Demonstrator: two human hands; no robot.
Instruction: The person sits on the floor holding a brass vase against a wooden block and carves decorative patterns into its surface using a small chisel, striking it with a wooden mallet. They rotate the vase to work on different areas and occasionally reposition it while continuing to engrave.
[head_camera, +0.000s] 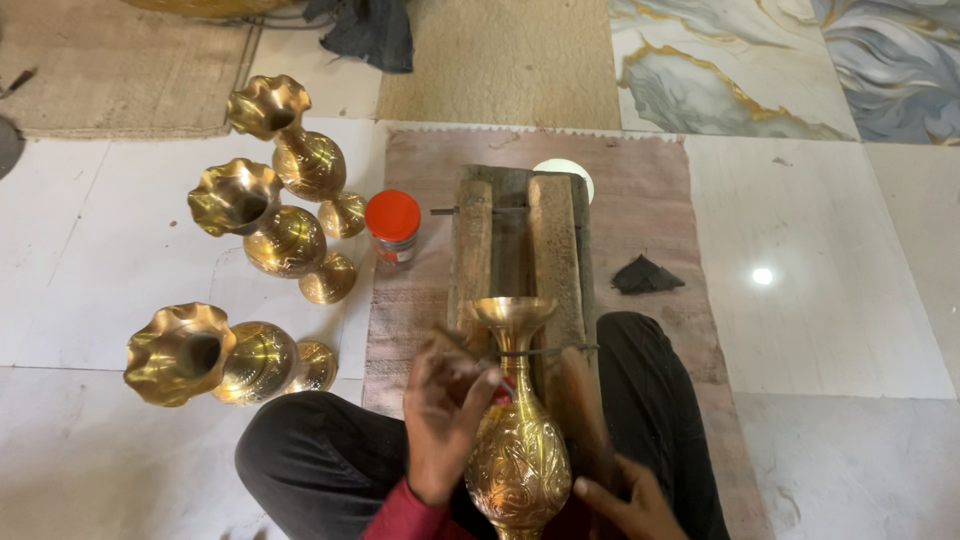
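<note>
The engraved brass vase (518, 440) lies at 6 o'clock on the wooden block (520, 250); left hand (445, 415) pinches a thin tool against its neck; right hand (625, 500) braces the belly, fingers loosely curled; best keep strokes short, vase steady.

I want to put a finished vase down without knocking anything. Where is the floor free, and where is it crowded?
Free: the white tiles right of the mat, past the small dark cloth scrap, and the near-left tiles. Crowded: the left, where three brass vases and a red-lidded jar stand, and the wooden block by both hands.
</note>
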